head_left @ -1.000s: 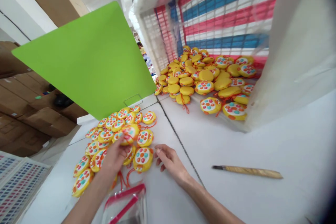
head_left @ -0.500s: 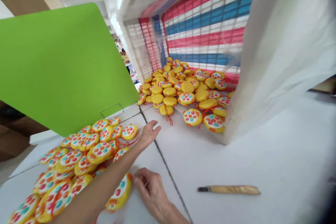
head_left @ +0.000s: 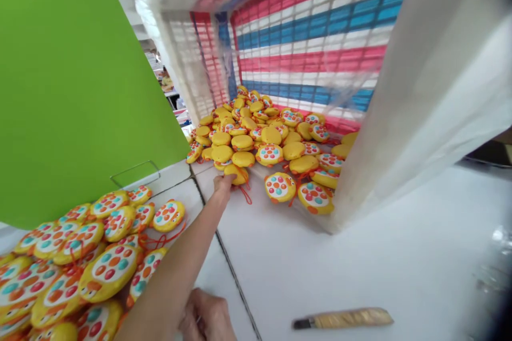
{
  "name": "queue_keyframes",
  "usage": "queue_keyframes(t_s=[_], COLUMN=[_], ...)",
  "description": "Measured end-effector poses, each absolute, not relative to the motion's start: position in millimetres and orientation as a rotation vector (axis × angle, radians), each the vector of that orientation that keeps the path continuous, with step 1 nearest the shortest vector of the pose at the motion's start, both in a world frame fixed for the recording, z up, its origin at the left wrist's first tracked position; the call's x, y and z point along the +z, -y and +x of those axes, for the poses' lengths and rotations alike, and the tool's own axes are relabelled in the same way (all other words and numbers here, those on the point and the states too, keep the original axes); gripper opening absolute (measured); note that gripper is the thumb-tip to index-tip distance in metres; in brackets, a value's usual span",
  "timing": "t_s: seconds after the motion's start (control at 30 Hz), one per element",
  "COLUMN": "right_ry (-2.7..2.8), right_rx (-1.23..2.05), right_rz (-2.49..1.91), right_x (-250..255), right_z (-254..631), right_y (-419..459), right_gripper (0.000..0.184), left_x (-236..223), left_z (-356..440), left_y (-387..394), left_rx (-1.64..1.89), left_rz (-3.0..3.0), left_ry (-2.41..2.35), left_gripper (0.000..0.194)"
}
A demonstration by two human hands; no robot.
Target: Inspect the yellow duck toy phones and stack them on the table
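My left arm stretches far forward, and my left hand (head_left: 222,181) has its fingers pressed together on the near edge of a yellow disc toy (head_left: 237,173) with an orange cord. That toy lies at the front of a heap of yellow toys (head_left: 272,138) spilling from a woven sack (head_left: 420,96). My right hand (head_left: 208,318) rests curled on the white table (head_left: 320,266) at the bottom edge; what it holds is hidden. A second spread of the same toys (head_left: 108,264), with coloured dots facing up, lies to the left of my arm.
A green board (head_left: 72,90) stands upright on a wire stand at the left. A wooden-handled tool (head_left: 344,318) lies on the table at the lower right. A dark seam (head_left: 224,250) runs across the tabletop. Clear plastic shows at the far right edge.
My left hand has reached forward from the near spread of toys to the heap at the sack. My right hand has slid back toward me. The view has moved closer and lower.
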State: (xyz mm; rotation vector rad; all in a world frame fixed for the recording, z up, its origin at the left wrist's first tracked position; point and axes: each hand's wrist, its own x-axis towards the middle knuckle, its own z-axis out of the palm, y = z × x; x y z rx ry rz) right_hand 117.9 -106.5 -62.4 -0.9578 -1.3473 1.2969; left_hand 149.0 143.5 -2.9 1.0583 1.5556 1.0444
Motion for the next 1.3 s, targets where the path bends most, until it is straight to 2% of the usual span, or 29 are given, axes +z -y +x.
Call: queue_keyframes(t_s=[0.23, 0.33, 0.43, 0.57, 0.67, 0.73, 0.83, 0.97, 1.17, 1.3], right_ry=[0.678, 0.329, 0.378, 0.542, 0.647, 0.731, 0.909, 1.186, 1.31, 1.339], right_rx=[1.598, 1.766, 1.926, 1.966, 1.929, 1.886, 1.807, 1.699, 1.643, 1.637], right_rz=[-0.863, -0.718, -0.563, -0.562, -0.627, -0.681, -0.709, -0.662, -0.492, -0.529], right_x=[-25.2, -13.2, -8.0, -8.2, -10.1, -10.9, -11.5, -12.5, -7.4, -3.8], right_z=[136.5, 151.3, 159.2, 156.1, 150.4, 148.1, 148.0, 149.9, 152.2, 155.4], right_y=[92.5, 83.1, 82.8, 93.7, 100.5, 102.5, 103.8, 105.6, 106.9, 107.6], right_gripper=[0.055, 0.062, 0.055, 0.037, 0.035, 0.034, 0.034, 0.037, 0.037, 0.036], left_x=[25.2, 25.6, 19.4, 14.0, 13.8, 15.8, 23.4, 39.9, 53.9, 50.3], left_z=[69.5, 42.7, 21.9, -1.2, -10.1, -9.9, -4.8, -3.7, -10.9, -11.9], left_y=[-32.7, 28.9, 76.6, 112.0, 127.7, 136.3, 145.6, 146.8, 136.2, 132.1], left_rx=[1.232, 1.186, 1.074, 0.977, 0.926, 0.981, 1.231, 1.26, 0.899, 0.81], left_rz=[1.441, 1.957, 2.482, 2.763, 2.739, 2.6, 2.052, 1.339, 1.393, 1.44], left_ry=[-1.631, -1.598, -1.567, -1.541, -1.531, -1.57, -1.746, -1.712, -1.555, -1.474], left_gripper=[0.04, 0.036, 0.036, 0.044, 0.044, 0.038, 0.028, 0.048, 0.044, 0.036])
